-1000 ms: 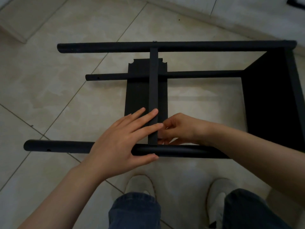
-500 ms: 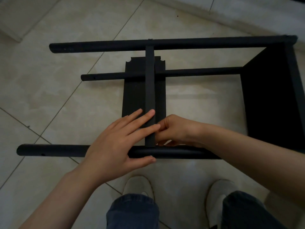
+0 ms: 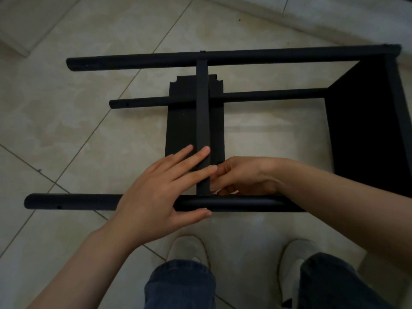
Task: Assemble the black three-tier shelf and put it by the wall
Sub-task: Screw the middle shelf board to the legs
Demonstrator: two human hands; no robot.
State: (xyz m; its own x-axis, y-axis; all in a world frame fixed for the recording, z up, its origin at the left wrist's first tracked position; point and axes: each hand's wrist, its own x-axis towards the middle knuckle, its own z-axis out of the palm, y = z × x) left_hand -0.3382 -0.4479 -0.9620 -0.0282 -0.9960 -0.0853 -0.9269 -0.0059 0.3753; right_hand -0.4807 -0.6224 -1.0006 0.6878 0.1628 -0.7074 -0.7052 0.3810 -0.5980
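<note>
The left hand (image 3: 165,190) lies at centre frame, fingers straight across the edge-on shelf board (image 3: 202,108), thumb against the near pole (image 3: 66,201). Just right of it, the right hand (image 3: 243,175) curls at the board-pole joint; whether it pinches anything is hidden. The shelf frame (image 3: 267,56) lies sideways on the tiled floor (image 3: 66,108), end panel (image 3: 365,130) at right.

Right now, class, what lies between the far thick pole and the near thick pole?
Head view: a thinner pole, a black strip joining the two, a notched black panel beneath, plus the left hand and right hand at the strip's near end.
</note>
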